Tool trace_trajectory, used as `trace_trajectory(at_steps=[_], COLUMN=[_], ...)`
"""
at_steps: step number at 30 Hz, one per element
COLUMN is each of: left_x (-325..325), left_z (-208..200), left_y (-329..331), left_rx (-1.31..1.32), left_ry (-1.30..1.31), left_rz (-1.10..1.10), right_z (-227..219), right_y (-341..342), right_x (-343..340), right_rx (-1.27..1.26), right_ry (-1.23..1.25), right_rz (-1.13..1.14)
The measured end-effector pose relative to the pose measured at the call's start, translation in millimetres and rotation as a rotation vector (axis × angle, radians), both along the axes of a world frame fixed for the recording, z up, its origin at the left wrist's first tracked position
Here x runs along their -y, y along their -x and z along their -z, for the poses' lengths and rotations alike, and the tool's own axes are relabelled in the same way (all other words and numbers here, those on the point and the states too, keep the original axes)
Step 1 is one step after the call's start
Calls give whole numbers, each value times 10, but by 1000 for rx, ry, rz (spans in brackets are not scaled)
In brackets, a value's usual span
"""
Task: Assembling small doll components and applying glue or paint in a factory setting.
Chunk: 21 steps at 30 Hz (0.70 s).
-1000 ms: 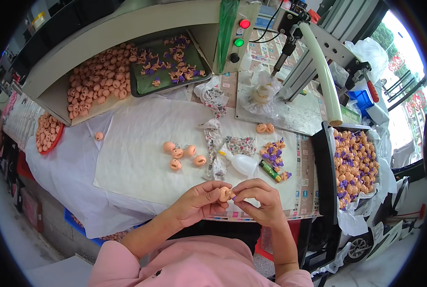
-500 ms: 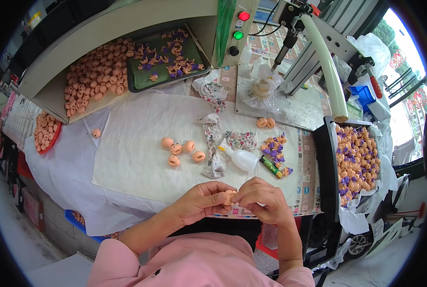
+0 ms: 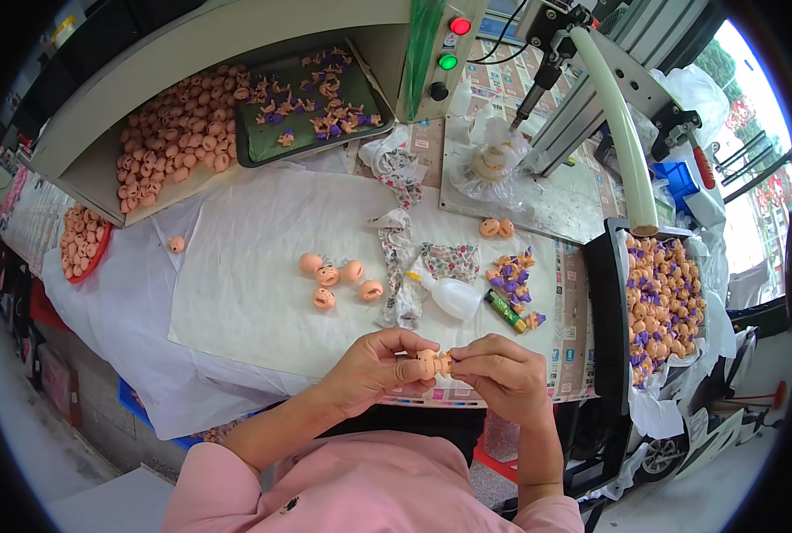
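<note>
Close to the table's front edge, my left hand [image 3: 371,371] is closed round a small peach doll head [image 3: 426,363]. Fingers of my right hand [image 3: 509,375] pinch a little peach-and-purple doll body [image 3: 446,362], whose end meets the head. How deep the two parts join cannot be made out. Beyond my left hand, several loose doll heads [image 3: 326,275] lie on the pale cloth. Further off from my right hand are a white squeeze bottle [image 3: 455,299] with a yellow tip, a green tube [image 3: 505,312] and a small heap of doll bodies [image 3: 510,277].
A dark tray [image 3: 267,142] of bodies sits beside piled heads [image 3: 176,133] under a metal housing [image 3: 263,35]. At right stands a black bin [image 3: 605,311] of peach and purple parts. Behind, a press [image 3: 547,80] stands on a metal plate [image 3: 560,204]. Floral cloth [image 3: 396,258] lies mid-table.
My right hand has shifted slightly right and turned, and the doll body now shows between my hands. My left hand stays nearly in place with the head.
</note>
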State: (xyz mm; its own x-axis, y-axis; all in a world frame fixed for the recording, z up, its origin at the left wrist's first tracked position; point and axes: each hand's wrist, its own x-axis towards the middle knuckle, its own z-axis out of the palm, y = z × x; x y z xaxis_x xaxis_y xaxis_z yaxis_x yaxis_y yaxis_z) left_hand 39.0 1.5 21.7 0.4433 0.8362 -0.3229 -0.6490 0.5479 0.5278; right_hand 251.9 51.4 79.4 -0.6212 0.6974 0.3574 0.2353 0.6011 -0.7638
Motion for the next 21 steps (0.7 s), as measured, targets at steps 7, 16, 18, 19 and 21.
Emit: trace_trajectory(at_steps=[7,16,18,19,21], left_x=[-48,-51,-58,-56,-45], left_z=[40,73,72,64,30], left_y=[31,48,53,66,81], left_rx=[-69,-83,-95,-95,-96], left_ry=[-89,-70,-67,-62,-63], left_rz=[6,54,28,34,42], right_z=[-44,55,56,55,41], right_y=[45,76,103,113,103], right_x=[56,18,10,5,-25], right_rx=[30,28,24,22,0], right_ry=[-81,-167,-188,-209,-164], right_rz=[49,-63,-75,-86,-92])
